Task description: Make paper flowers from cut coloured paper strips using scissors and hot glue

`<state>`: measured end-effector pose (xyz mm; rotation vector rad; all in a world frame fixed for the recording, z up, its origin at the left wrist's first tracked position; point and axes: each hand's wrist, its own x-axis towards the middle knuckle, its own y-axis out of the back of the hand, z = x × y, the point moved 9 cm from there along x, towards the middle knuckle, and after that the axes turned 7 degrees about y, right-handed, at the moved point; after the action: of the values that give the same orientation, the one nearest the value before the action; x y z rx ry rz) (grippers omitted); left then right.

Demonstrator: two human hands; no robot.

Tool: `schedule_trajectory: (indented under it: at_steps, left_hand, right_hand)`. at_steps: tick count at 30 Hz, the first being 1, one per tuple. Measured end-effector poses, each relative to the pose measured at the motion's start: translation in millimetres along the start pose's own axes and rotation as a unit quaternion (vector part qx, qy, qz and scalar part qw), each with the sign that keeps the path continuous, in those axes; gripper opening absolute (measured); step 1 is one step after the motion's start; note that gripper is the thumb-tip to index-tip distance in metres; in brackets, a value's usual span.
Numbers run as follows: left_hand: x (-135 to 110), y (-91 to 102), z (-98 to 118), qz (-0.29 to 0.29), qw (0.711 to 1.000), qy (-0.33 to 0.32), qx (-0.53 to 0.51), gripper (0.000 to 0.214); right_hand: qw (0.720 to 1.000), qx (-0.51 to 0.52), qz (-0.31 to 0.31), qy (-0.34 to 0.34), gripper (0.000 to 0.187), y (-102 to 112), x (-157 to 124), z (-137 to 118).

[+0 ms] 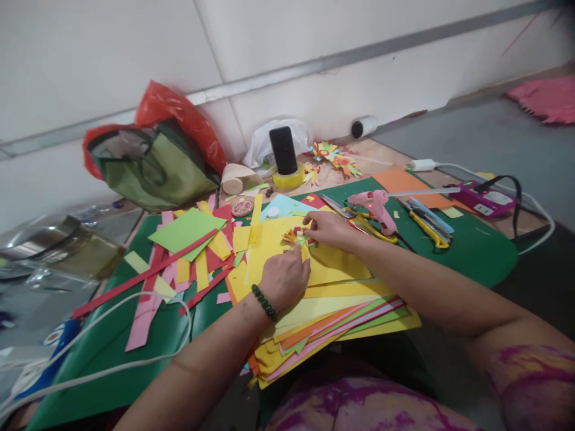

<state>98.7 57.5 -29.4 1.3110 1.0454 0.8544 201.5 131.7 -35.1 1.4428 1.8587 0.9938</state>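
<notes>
Over a stack of yellow and other coloured paper (332, 269), my two hands meet at a small paper flower (291, 235) of red, yellow and green strips. My left hand (285, 276), with a green bead bracelet at the wrist, has its fingers curled at the near edge of the flower. My right hand (330, 229) pinches the flower's right side between thumb and forefinger. Its fingertips hide part of the paper. To the right lie scissors (372, 226) and a pink glue gun (374, 206).
Cut paper strips (162, 263) and a green sheet (186, 230) cover the left side. Behind, a phone (283, 149) stands on a tape roll (288, 178) beside finished paper flowers (335, 157). Utility knives (429, 224) lie right. A white cable (135, 362) crosses the front left.
</notes>
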Motion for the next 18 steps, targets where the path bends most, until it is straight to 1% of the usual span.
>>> schedule_trajectory:
  at_steps: [4,7,10,12,14,16,18]
  left_hand:
    - [-5.8,0.1,2.1,0.001,1.0,0.006,-0.017,0.048]
    - [-11.5,7.7,-1.1,0.016,0.999,0.003,-0.036,0.047]
    - [-10.7,18.6,-18.7,0.017,0.998,0.03,-0.046,0.043]
    - [-6.7,26.8,-36.5,0.023,0.996,0.068,-0.058,0.04]
    - [-2.2,31.0,-47.9,0.024,0.994,0.083,-0.068,0.038]
    - [1.0,28.8,-48.7,0.011,0.995,0.064,-0.073,0.037]
    - [1.7,23.4,-42.8,-0.003,0.997,0.029,-0.072,0.041]
  right_hand:
    - [1.0,0.008,0.0,0.004,0.022,2.0,-2.5,-3.3]
    - [1.0,0.01,-0.004,0.007,0.035,1.5,-4.8,-5.6]
    - [1.0,-0.013,-0.007,0.01,0.045,-0.3,-5.2,-6.4]
    - [1.0,-0.027,-0.008,0.009,0.045,-1.6,-4.6,-5.9]
    - [0.999,-0.034,-0.014,0.006,0.046,-3.1,-4.0,-5.6]
    - [0.999,-0.041,-0.017,0.004,0.047,-3.6,-3.5,-5.9]
    - [0.999,-0.05,-0.019,0.004,0.046,-3.9,-3.2,-6.7]
